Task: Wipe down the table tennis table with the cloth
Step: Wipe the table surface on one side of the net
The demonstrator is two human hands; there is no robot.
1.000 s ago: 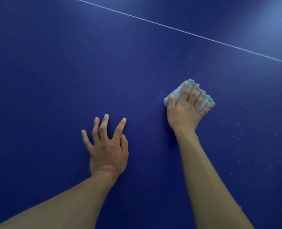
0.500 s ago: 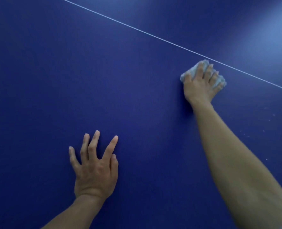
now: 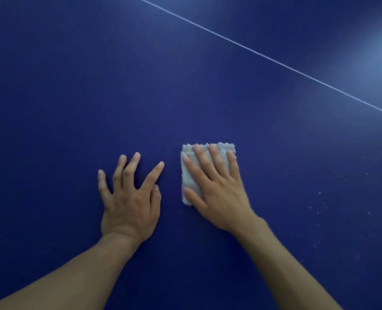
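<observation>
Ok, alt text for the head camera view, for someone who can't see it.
A person's right hand presses a folded pale cloth flat on a dark blue table tennis table, fingers straight. The left hand rests on the table beside it, fingers spread, clear of the cloth. A thin white line crosses the upper right.

Right hand (image 3: 219,191) flat on pale cloth (image 3: 188,175), left hand (image 3: 129,198) splayed just beside, on blue table (image 3: 73,86).

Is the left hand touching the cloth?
Apart. The head view shows a strip of bare table between the left hand and the cloth.
</observation>
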